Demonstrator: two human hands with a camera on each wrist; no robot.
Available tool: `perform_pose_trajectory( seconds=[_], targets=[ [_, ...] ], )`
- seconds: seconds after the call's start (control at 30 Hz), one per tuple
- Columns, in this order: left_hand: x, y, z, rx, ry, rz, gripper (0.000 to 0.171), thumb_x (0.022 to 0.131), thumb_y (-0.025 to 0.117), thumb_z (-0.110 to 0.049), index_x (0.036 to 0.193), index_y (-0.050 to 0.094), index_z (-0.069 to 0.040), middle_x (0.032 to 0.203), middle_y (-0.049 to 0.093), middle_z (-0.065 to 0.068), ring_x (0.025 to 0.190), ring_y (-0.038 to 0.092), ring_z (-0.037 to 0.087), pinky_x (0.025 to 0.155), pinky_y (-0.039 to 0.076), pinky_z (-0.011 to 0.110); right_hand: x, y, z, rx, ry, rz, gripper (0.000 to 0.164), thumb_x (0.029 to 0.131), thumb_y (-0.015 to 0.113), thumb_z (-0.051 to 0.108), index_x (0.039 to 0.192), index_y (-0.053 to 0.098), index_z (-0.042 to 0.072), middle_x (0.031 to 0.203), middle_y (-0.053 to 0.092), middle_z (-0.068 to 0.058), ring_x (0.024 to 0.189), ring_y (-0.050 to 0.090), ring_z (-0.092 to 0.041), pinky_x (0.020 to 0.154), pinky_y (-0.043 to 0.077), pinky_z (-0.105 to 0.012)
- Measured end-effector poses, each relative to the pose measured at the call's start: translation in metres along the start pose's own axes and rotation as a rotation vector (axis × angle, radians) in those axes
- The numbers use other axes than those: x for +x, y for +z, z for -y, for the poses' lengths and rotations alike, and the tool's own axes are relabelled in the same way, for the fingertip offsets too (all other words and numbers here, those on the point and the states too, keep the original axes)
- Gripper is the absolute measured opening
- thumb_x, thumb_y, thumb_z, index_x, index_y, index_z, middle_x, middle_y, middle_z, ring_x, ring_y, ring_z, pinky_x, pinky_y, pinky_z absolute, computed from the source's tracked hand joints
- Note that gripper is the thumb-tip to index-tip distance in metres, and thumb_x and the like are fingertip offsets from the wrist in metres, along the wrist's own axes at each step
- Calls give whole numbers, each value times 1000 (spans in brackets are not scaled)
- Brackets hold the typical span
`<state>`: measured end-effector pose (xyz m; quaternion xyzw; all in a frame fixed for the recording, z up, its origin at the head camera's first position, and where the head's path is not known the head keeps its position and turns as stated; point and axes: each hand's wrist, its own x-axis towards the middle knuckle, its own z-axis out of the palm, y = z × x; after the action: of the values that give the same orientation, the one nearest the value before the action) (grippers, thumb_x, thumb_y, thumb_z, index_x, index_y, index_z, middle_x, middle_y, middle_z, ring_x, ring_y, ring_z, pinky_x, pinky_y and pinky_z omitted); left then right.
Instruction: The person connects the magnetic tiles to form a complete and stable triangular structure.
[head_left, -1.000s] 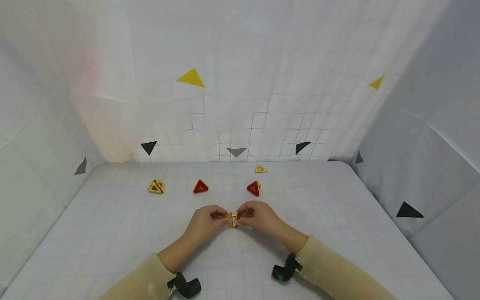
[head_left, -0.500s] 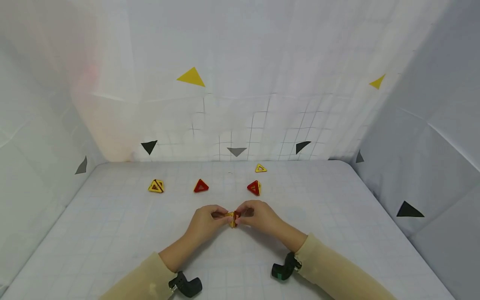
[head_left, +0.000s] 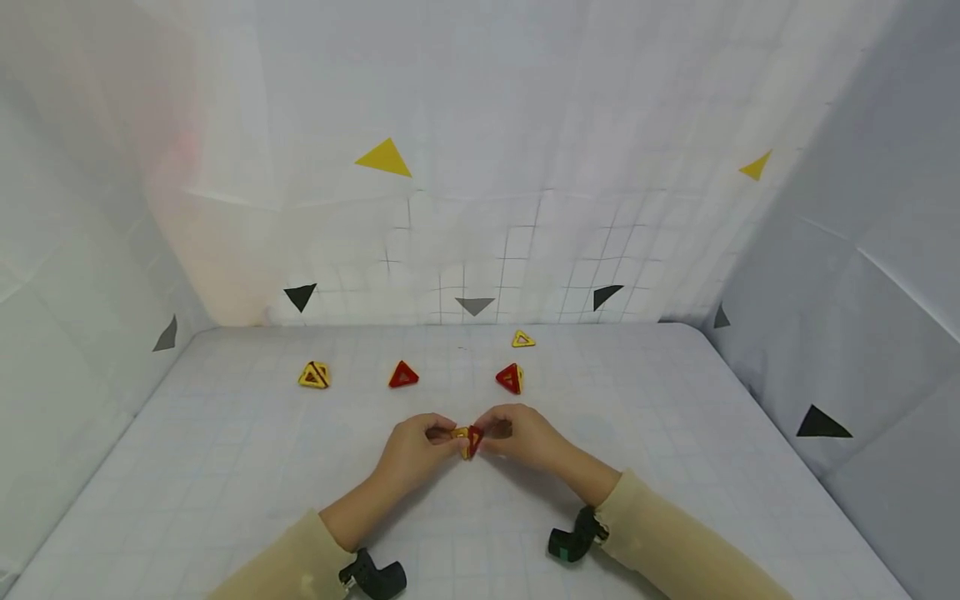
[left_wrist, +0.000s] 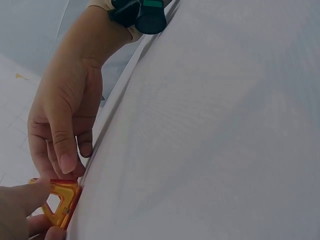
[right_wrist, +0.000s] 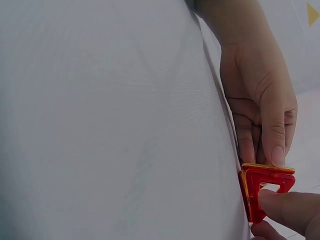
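Note:
Close to the table's middle, both hands meet at a small cluster of triangular magnetic tiles (head_left: pixel 471 442), yellow toward the left and red toward the right. My left hand (head_left: pixel 416 446) pinches the yellow side between thumb and fingers; in the left wrist view a translucent yellow tile (left_wrist: pixel 64 200) with an open centre stands against red edges. The red side is pinched by my right hand (head_left: pixel 521 433), and its thumb lies across the hole of the red tile (right_wrist: pixel 255 187) in the right wrist view. Fingers hide parts of the cluster.
Behind the hands lie a yellow tile pyramid (head_left: pixel 313 375), a red one (head_left: pixel 403 375) and a red-and-yellow one (head_left: pixel 511 378). One flat yellow triangle tile (head_left: pixel 522 339) lies near the far edge of the white table (head_left: pixel 225 467). White sheets (head_left: pixel 480 208) surround the table.
The red tile on the right side has come round into view beside the yellow tile in my fingers. Both hands have stayed in nearly the same place, and the pyramids behind have not moved.

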<state>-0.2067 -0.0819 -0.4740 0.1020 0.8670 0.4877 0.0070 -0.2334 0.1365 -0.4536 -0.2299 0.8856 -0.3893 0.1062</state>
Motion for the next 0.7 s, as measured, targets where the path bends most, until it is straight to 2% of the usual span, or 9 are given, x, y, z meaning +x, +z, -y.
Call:
perform_pose_trajectory(
  seconds=[0.23,0.5,0.7],
  targets=[
    [0,2,-1,-28,-23,-2,26,87,80,-24,106,71,-8,99,72,2,90,70,13,79,57,28,-3,-2,0,-20,-9,29,23,87,79,13,109,73,12,100,70,5,94,62,-15,86,53,-37],
    [0,3,1,-46,11,14,22,92,75,-22,110,70,-9,106,72,3,98,69,17,88,55,34,-6,-5,-2,-43,18,84,27,88,78,16,114,72,15,104,68,8,94,58,-13,88,52,-35],
    [-1,4,2,-64,7,17,30,89,78,-27,112,70,-9,105,70,2,97,69,17,86,56,33,-8,-12,-3,-48,-24,113,29,89,77,19,117,71,15,108,68,7,96,59,-13,84,53,-31]
  ],
)
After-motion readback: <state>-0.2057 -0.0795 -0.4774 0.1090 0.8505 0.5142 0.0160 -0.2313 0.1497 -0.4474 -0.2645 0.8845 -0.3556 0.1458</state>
